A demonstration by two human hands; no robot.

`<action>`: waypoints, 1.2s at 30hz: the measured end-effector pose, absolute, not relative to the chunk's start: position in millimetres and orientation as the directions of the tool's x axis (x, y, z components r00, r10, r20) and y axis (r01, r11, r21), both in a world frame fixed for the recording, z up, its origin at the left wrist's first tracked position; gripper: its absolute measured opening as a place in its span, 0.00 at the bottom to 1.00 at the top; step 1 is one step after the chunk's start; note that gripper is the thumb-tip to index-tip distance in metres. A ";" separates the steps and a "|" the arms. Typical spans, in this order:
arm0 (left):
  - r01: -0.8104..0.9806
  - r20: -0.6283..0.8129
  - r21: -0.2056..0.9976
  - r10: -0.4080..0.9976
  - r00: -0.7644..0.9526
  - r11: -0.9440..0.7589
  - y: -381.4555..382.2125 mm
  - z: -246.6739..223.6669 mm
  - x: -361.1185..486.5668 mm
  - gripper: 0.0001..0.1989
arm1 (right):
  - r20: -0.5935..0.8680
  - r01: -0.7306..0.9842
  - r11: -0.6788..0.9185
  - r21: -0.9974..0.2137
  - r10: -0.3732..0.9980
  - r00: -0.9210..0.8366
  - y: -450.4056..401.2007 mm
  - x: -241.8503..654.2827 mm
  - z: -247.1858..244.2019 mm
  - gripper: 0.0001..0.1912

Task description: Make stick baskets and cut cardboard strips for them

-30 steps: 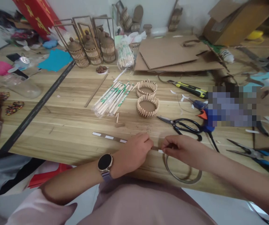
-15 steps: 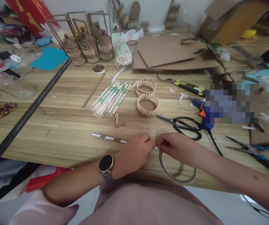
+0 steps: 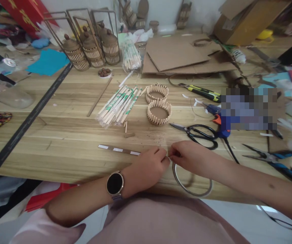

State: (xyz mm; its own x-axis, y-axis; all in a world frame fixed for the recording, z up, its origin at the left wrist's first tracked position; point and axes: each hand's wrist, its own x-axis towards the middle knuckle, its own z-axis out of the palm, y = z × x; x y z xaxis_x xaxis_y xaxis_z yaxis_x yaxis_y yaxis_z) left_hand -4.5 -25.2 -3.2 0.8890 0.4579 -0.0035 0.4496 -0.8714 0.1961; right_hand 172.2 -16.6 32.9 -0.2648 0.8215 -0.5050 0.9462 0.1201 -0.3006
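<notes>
My left hand (image 3: 149, 167), with a watch on its wrist, is closed on the right part of a thin brown strip (image 3: 110, 148) that bears white pieces and lies along the table. Close beside it, my right hand (image 3: 189, 157) is pinched at the strip's end; a small white bit shows between the fingertips, too small to make out. A roll of tape or ring (image 3: 209, 189) stands under my right hand, partly hidden by it. Beyond my hands are two round rings of short sticks (image 3: 159, 113), touching each other.
Black scissors (image 3: 202, 135) lie just beyond my right hand, with a blue glue gun (image 3: 224, 127) and pliers (image 3: 268, 156) further right. Packaged sticks (image 3: 120, 105) lie ahead. Behind are cardboard sheets (image 3: 179, 54) and small lidded baskets (image 3: 76, 56) with tall handles.
The view has shifted slightly. My two hands have stayed close together at the strip's end, with the right fingertips a little nearer the left ones.
</notes>
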 end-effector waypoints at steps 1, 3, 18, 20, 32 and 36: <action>0.445 -0.018 0.187 0.449 0.893 -0.876 -25.2 -1.8 -4.1 0.09 | -0.509 0.945 0.111 -0.308 0.820 -0.262 -16.4 173.5 32.1 0.11; 0.439 -0.044 0.177 0.438 0.898 -0.881 -25.0 0.4 -3.4 0.09 | -0.520 0.945 0.076 -0.318 0.820 -0.241 -16.6 178.3 29.8 0.10; 0.421 -0.059 0.155 0.417 0.907 -0.894 -27.5 -0.5 -3.6 0.08 | -0.543 0.938 0.037 -0.345 0.807 -0.232 -21.5 201.5 15.2 0.10; 0.416 -0.051 0.143 0.413 0.909 -0.898 -27.9 -0.4 -3.3 0.08 | -0.551 0.946 0.049 -0.321 0.803 -0.228 -20.9 199.5 15.7 0.09; 0.483 0.062 0.225 0.507 0.860 -0.846 -21.6 3.9 -4.5 0.09 | -0.496 0.950 0.085 -0.302 0.837 -0.233 -27.0 198.5 27.9 0.09; 0.551 0.054 0.354 0.605 0.795 -0.756 -11.9 19.7 0.1 0.10 | -0.409 0.939 0.097 -0.330 0.882 -0.235 -34.2 199.4 37.2 0.08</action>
